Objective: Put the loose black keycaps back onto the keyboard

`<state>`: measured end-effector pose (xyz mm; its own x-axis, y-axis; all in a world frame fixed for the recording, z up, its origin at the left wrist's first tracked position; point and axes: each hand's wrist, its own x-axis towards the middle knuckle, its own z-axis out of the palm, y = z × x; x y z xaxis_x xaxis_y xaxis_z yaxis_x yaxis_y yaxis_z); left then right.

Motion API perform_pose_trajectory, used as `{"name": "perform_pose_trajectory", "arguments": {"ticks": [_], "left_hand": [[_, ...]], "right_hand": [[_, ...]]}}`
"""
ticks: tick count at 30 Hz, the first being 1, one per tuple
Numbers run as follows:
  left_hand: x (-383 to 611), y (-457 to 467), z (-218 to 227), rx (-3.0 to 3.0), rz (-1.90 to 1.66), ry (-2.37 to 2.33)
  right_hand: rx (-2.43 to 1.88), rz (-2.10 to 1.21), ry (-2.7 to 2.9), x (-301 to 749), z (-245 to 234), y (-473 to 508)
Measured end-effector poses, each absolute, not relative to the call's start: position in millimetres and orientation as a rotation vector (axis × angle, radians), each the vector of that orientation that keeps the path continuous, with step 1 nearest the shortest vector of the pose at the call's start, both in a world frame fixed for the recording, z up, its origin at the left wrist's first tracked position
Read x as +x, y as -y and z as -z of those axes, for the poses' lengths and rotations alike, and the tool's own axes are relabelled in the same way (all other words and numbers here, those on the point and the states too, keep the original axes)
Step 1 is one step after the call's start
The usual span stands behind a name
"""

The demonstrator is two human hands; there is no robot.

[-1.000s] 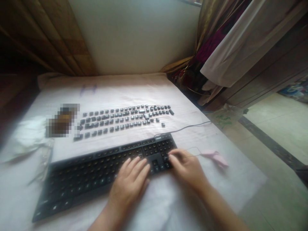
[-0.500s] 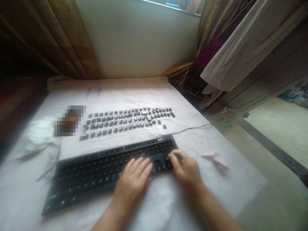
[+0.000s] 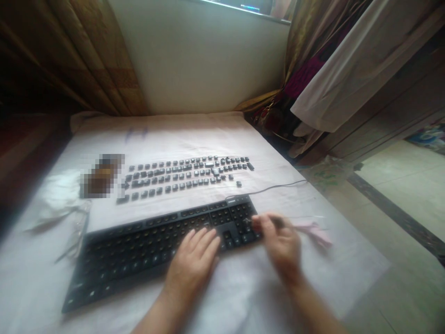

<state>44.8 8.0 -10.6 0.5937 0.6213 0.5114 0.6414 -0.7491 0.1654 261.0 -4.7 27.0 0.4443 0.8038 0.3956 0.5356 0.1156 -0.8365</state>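
In the head view, we see the black keyboard (image 3: 128,253) lying at a slant on the white cloth (image 3: 167,134), across the near part of it. Our left hand (image 3: 195,255) lies palm down over the keyboard's near edge, its fingers straight, loosely side by side and gripping nothing. Our right hand (image 3: 282,241) is by the number pad at the keyboard's right end, its fingers pinched around a slim tool (image 3: 277,221) with a dark body and thin wire; most of it is hidden. Beyond the keyboard, loose keycaps (image 3: 182,186) lie in several uneven rows. A thin black cable (image 3: 274,186) runs off to the right, and a pink cloth (image 3: 317,233) lies crumpled just beyond our right hand.
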Motion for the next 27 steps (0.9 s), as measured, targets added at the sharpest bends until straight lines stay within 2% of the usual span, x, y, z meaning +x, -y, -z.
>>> {"name": "perform_pose_trajectory", "arguments": {"ticks": [10, 17, 23, 27], "left_hand": [[50, -10, -11, -2.745, 1.086, 1.172], [62, -19, -17, -2.761, 1.112, 1.117], [67, -22, -19, -2.740, 1.059, 1.152], [70, -26, -17, -2.830, 1.090, 1.234]], "right_hand": [[-1.379, -0.376, 1.492, 234, -20, 20], [-1.358, -0.360, 1.518, 225, -24, 13], [-1.454, -0.244, 1.565, 238, -27, 12], [-1.722, -0.248, 1.249, 285, -33, 4]]}}
